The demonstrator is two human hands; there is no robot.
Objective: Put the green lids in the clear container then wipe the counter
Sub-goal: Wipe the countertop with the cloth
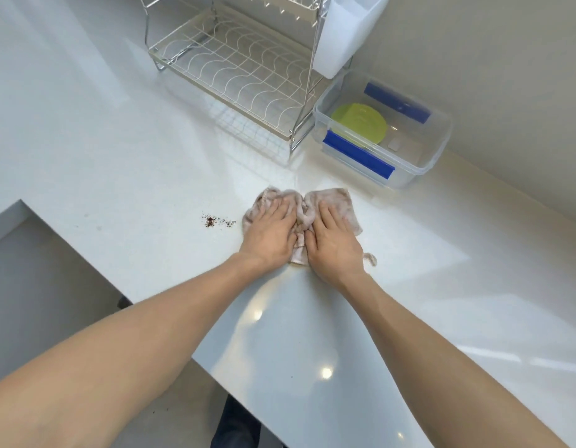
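Note:
A crumpled beige cloth (pixel 340 202) lies on the white counter (pixel 134 176). My left hand (pixel 271 231) and my right hand (pixel 333 242) both press flat on it, side by side, fingers pointing away from me. Left of the cloth sits a small scatter of brown crumbs (pixel 217 221). At the back right stands the clear container (pixel 437 156) with blue clips; the green lids (pixel 359 124) lie inside it, stacked at its left end.
A wire dish rack (pixel 238 69) stands at the back, with a white plastic caddy (pixel 348 30) hanging on its right side. The counter's edge steps in at the left, with floor below. The wall runs close behind the container.

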